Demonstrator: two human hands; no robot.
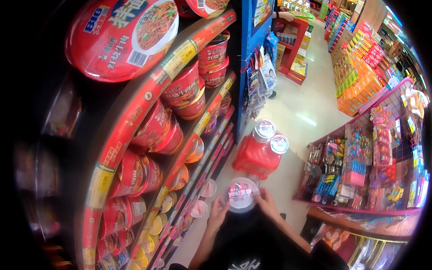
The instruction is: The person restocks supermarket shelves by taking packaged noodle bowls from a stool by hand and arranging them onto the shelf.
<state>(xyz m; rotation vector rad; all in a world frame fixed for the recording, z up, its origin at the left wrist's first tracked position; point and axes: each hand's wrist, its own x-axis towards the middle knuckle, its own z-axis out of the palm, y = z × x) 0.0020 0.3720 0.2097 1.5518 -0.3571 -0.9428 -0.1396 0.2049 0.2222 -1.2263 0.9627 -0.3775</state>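
Note:
Between my two hands is an instant noodle tub (242, 195) with a round, pale lid printed "yes!". My left hand (218, 211) is closed on its left edge, and my right hand (266, 202) grips the right edge. The tub is held in front of my dark shirt, lid facing up. Just beyond it stands a red plastic stool (256, 158). Two more lidded tubs sit on the stool: a taller one (264, 129) at the back and another (279, 144) to the right. My fingers beneath the tub are hidden.
Shelves with red noodle tubs (182, 87) run along my left, their curved red edge (135, 108) carrying price tags. A blue shelf end (246, 58) holds hanging packets. On the right stands a pink rack of small goods (355, 157). Stacked cartons (360, 85) line the aisle, where another person's arm (284, 16) shows.

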